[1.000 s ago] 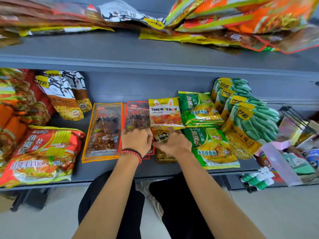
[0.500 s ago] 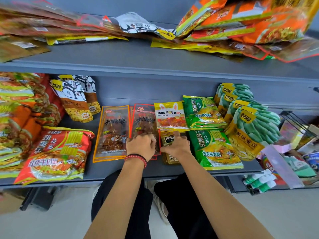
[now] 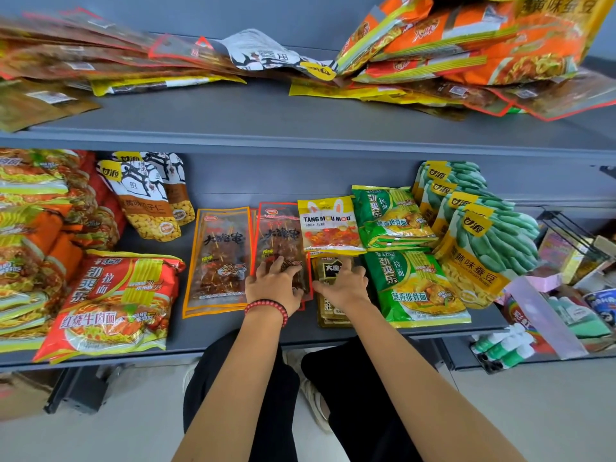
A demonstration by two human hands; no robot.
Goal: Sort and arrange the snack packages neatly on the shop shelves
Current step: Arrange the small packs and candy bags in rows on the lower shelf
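Both hands have slid forward since a second ago. Left hand [image 3: 274, 285] lies flat, fingers spread, on the red-edged skewer packet [image 3: 281, 241] (mid lower shelf [image 3: 186, 341]). Right hand [image 3: 343, 285] presses, fingers loosely open, on the dark brown packet [image 3: 328, 311], just below the yellow candy bag [image 3: 329, 225]; neither grips anything.
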